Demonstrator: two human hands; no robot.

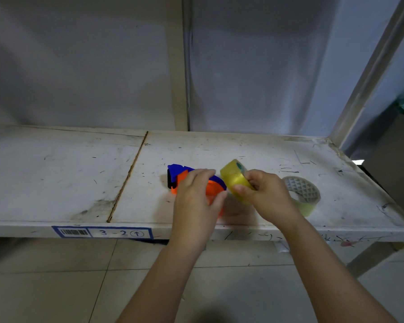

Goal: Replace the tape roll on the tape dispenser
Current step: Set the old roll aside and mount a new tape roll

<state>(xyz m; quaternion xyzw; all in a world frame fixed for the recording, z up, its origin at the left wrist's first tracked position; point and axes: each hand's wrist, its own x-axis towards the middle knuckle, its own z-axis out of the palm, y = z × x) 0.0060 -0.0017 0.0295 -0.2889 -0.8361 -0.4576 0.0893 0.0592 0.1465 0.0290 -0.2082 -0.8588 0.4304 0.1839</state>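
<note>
My left hand [197,194] is clamped over the tape dispenser [191,183], one unit, blue and orange plastic, sitting on the shelf [56,178]. My right hand [264,192] pinches a yellowish tape roll [234,177], thumb and fingers on its rim, tilted on edge just beside the dispenser. Second roll [303,194] lies flat to the right, clear-yellow tape, core printed with grey triangles. Two rolls total. The shelf is white, scuffed and scratched. The edge label [103,232] has a barcode and reads "3-2" with an up arrow.
</note>
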